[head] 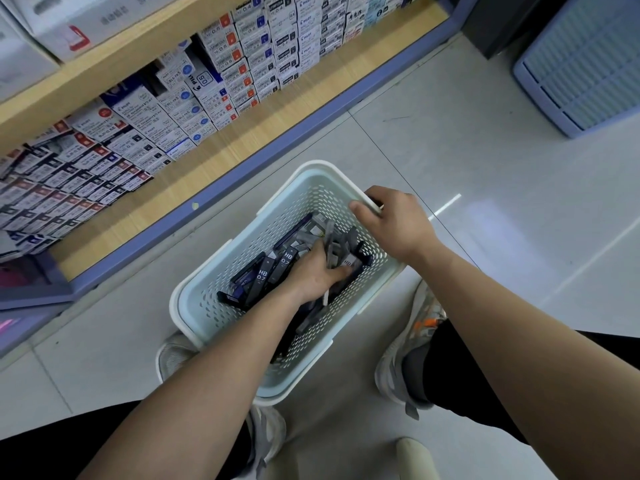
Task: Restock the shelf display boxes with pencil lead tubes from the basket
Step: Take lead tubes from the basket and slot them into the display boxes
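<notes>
Pencil lead tubes (287, 259) lie heaped in the pale perforated basket (304, 195) on the floor (450, 150) — the shelf display boxes (114, 147) stand stacked at left. My left hand (317, 273) reaches in, fingers curled round a clutch of grey tubes; my right hand (394, 223) grips the basket's far rim — fingers clenched over it.

Basket (221, 271) mouth open above; right hand (391, 223) blocks far rim.

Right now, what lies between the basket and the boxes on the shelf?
Head view, from the basket: bare floor, the blue edge, then bare shelf board.
</notes>
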{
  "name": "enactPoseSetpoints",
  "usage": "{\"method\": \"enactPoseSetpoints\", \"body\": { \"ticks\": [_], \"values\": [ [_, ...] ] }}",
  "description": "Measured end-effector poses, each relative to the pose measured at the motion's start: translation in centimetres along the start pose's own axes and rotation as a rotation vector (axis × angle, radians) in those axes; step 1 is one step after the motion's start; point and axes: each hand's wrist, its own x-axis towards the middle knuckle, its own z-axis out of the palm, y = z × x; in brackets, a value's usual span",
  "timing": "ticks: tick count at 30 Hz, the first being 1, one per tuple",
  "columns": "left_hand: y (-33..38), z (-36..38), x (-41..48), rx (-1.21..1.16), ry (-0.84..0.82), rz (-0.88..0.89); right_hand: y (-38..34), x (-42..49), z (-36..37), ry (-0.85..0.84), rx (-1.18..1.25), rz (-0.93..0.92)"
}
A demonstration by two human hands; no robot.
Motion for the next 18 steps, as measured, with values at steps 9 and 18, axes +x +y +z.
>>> {"method": "enactPoseSetpoints", "body": {
  "ticks": [9, 18],
  "values": [
    [1.5, -1.1, 0.0, -0.383, 0.134, 0.053, -0.1, 0.0, 0.0, 0.003, 0.007, -0.005],
    [1.9, -2.0, -1.4, -0.513, 0.196, 0.004, -0.3, -0.1, -0.1, 0.006, -0.014, 0.008]
  ]
}}
